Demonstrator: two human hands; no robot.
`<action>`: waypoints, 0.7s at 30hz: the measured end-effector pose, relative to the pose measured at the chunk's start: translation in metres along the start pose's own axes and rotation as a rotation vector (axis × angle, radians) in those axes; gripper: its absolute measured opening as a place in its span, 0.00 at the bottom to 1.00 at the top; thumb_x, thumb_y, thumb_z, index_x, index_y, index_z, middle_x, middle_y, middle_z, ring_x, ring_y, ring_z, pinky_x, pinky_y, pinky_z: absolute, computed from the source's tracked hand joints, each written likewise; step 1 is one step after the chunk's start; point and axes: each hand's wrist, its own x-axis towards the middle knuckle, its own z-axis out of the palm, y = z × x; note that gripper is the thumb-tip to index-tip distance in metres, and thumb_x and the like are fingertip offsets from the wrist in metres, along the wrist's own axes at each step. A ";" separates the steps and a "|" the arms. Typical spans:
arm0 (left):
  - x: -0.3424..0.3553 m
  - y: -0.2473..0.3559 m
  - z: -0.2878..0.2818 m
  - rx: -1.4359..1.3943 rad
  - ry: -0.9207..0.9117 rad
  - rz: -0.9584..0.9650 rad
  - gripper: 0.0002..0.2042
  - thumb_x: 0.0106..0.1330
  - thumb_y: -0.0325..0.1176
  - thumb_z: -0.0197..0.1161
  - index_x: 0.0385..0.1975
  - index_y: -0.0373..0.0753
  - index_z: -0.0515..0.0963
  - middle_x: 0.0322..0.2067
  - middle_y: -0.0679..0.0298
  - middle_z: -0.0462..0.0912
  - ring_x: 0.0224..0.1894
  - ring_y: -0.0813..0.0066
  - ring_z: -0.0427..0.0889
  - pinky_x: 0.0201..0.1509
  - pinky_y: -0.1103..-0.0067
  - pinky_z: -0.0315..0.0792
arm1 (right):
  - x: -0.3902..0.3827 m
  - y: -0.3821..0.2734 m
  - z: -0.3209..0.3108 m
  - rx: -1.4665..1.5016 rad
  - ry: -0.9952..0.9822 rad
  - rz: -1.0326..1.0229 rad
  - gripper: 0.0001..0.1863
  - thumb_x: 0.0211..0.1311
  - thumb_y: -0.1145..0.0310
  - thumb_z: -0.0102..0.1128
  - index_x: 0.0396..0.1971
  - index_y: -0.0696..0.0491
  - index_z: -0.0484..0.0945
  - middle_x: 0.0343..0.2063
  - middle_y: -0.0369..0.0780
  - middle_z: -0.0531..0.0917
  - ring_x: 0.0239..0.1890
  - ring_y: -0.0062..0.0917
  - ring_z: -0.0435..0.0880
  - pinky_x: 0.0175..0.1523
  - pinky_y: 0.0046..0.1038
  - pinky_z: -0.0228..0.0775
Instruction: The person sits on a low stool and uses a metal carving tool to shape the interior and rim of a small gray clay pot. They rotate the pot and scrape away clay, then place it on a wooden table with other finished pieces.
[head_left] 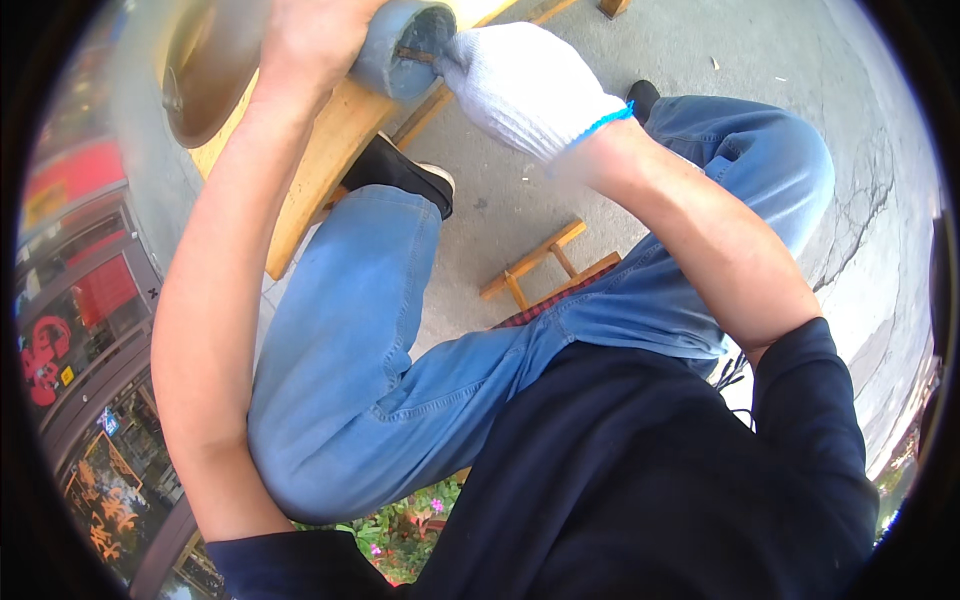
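At the top of the head view, my bare left hand (315,40) grips a blue-grey cup-shaped vessel (383,65), and its fingers are partly cut off by the frame edge. The vessel is tilted with its mouth toward my right hand. A white knitted glove with a blue cuff covers my right hand (530,88). Its fingers are closed at the mouth around a thin brown stick-like tool (416,56), whose end reaches inside the vessel. The tool's full shape is hidden by the glove and the vessel wall.
Below the vessel runs a yellow wooden bench (305,205). A large brown, blurred basin (178,122) is at the upper left. My jeans-clad legs straddle the space, with a black shoe (405,175) beside the bench. Wooden stool legs (535,262) stand on grey concrete (510,190).
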 end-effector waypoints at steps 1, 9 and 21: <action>0.004 -0.007 -0.002 -0.063 -0.021 0.016 0.26 0.56 0.41 0.77 0.49 0.28 0.82 0.43 0.53 0.88 0.46 0.65 0.85 0.54 0.73 0.77 | 0.000 -0.001 -0.003 0.008 0.002 -0.016 0.16 0.76 0.62 0.53 0.46 0.56 0.86 0.31 0.50 0.87 0.32 0.42 0.88 0.43 0.37 0.81; -0.001 -0.002 -0.005 -0.019 -0.011 -0.014 0.32 0.57 0.43 0.77 0.56 0.26 0.76 0.49 0.51 0.85 0.49 0.63 0.84 0.57 0.73 0.77 | 0.007 0.009 0.009 -0.141 0.032 -0.089 0.15 0.75 0.63 0.54 0.47 0.56 0.85 0.30 0.49 0.87 0.31 0.41 0.89 0.41 0.37 0.83; 0.005 -0.017 0.001 0.053 0.087 0.073 0.30 0.57 0.39 0.77 0.55 0.25 0.76 0.46 0.52 0.85 0.49 0.64 0.83 0.57 0.74 0.77 | -0.008 0.002 -0.003 -0.058 -0.021 -0.070 0.14 0.75 0.64 0.55 0.46 0.56 0.85 0.31 0.48 0.87 0.29 0.41 0.88 0.37 0.37 0.83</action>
